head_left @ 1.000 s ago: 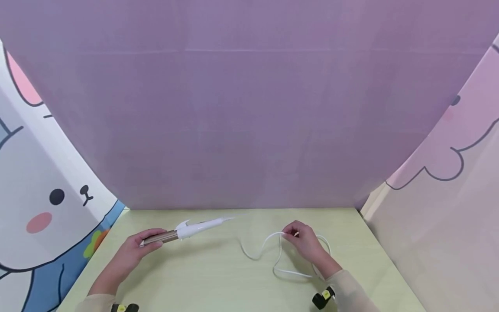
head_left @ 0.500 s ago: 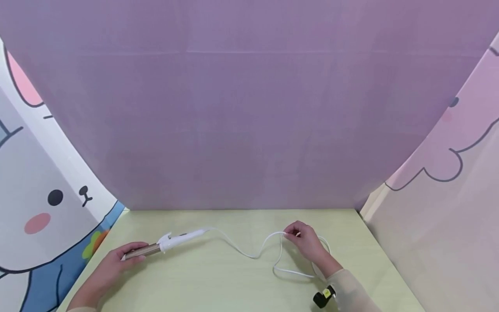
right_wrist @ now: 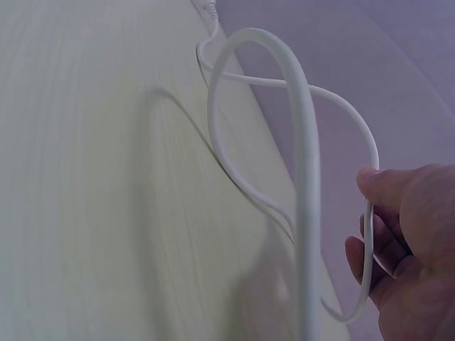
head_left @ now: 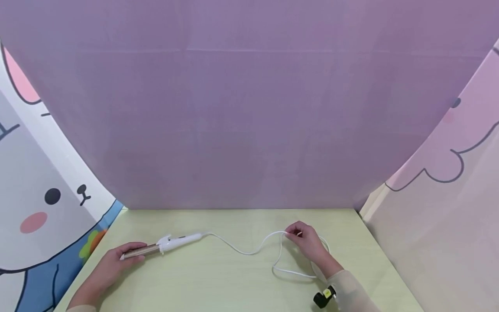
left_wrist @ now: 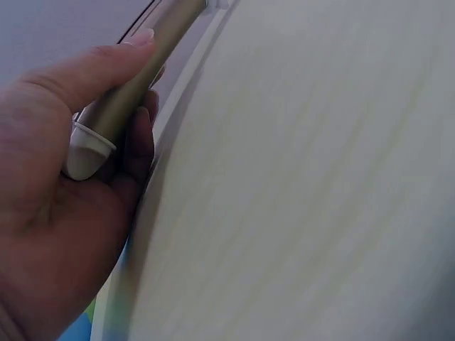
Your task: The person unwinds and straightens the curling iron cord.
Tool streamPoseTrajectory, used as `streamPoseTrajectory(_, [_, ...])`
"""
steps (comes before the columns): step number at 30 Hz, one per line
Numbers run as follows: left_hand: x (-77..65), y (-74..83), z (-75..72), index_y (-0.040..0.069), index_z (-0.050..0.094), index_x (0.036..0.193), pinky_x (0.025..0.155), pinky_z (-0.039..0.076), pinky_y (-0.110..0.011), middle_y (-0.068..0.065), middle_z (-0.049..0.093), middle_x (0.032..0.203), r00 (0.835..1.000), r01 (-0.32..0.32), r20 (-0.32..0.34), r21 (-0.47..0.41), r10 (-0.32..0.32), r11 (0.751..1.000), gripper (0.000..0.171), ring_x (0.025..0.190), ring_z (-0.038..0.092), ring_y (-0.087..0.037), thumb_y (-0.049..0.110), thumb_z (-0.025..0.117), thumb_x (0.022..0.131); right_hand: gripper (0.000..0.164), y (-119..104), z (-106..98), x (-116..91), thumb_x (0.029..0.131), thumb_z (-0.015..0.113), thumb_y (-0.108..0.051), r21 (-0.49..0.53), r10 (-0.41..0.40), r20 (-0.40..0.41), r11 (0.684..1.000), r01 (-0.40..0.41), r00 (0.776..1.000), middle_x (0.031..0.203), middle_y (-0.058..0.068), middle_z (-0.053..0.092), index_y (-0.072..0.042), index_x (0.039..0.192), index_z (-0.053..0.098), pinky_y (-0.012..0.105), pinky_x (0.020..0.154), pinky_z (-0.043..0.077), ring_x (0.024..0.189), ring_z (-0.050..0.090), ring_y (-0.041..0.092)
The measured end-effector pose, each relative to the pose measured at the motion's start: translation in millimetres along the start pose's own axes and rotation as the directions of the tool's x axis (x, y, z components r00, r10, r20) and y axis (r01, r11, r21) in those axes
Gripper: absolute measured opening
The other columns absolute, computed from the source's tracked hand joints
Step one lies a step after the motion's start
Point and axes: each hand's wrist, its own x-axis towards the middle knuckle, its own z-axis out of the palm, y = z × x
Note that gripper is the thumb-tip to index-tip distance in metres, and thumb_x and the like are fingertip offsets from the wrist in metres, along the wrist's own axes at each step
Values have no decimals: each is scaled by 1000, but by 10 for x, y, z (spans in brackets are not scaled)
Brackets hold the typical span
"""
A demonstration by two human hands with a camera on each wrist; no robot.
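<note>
A curling iron (head_left: 179, 242) with a white handle and a bronze-gold barrel lies low over the left half of the table, its handle pointing right. My left hand (head_left: 111, 267) grips the barrel near its pale tip; in the left wrist view the thumb lies along the barrel (left_wrist: 135, 92) and the fingers curl beneath. From the handle's end a white cord (head_left: 246, 254) runs right in a wavy line. My right hand (head_left: 308, 246) pinches this cord between thumb and fingers above the table. Loops of the cord (right_wrist: 306, 177) hang around the right hand in its wrist view.
The pale wood-grain table (head_left: 218, 286) fills the lower middle. A purple cloth backdrop (head_left: 249, 108) rises at its far edge. Cartoon-printed panels stand at the left (head_left: 35, 173) and right (head_left: 448, 208). A black wrist device (head_left: 324, 297) sits on the right sleeve.
My left hand has brought the curling iron left and lower toward the table, and the cord has stretched out between the hands. The right hand has stayed almost in place, pinching the cord.
</note>
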Motion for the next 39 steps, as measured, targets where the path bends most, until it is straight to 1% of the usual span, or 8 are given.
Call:
streamPoseTrajectory(4, [10,-5,-10,8,69,148,109,41,-62,-17,68,146,1000,10,-7,24,-10,1000,64,132,57,-35,44,85,98,6,30,-12,0,98,82,-1,12,-13,-18,1000,13,1000,92,0,73,-5,101,78,25,78,53,84,63,11])
streamPoseTrajectory(8, [8,-14,-7,8,70,147,109,42,-61,-17,68,146,1000,9,-20,42,-8,999,63,132,57,-34,45,85,98,6,66,-23,8,98,83,-2,35,3,-39,999,-1,999,92,1,74,-5,101,80,24,79,52,84,64,10])
streamPoseTrajectory(17, [10,19,-1,9,73,143,98,49,-42,-11,73,138,1000,5,-17,64,-4,998,53,121,62,-24,42,82,102,5,99,-29,6,99,83,-6,69,45,-24,997,-43,999,95,3,75,-6,104,82,24,79,52,86,64,11])
streamPoseTrajectory(23, [6,48,-10,6,69,147,105,49,-54,-16,71,142,999,38,-2,32,-38,999,53,128,62,-33,39,78,106,6,98,-18,-4,99,83,-6,79,48,-21,996,-46,999,96,4,76,-7,106,82,24,79,52,87,65,12])
streamPoseTrajectory(26, [22,73,-20,6,69,147,105,51,-52,-15,71,141,999,44,3,29,-44,999,51,127,63,-32,36,78,106,7,91,-18,-6,99,83,-6,79,47,-25,996,-45,999,97,4,77,-7,106,82,24,80,52,87,64,11])
streamPoseTrajectory(34, [44,130,-45,6,71,144,93,53,-35,-14,73,137,1000,1,-2,76,-1,997,47,120,65,-25,33,77,107,7,52,-50,-16,99,83,-7,92,46,-36,995,-42,998,99,6,78,-6,106,82,24,82,53,89,66,12])
streamPoseTrajectory(36, [35,142,-48,5,70,144,93,53,-36,-16,72,138,1000,-18,-10,90,19,996,47,119,64,-26,34,76,108,7,50,-57,-28,99,84,-8,91,49,-44,995,-45,998,99,6,78,-6,106,82,24,82,54,90,66,13])
streamPoseTrajectory(39, [7,174,-44,4,70,144,98,55,-46,-20,69,141,998,-53,-33,111,57,992,48,123,65,-34,36,75,109,7,49,-75,-61,99,83,-7,88,54,-59,995,-49,997,99,7,78,-5,106,82,24,81,54,90,66,14])
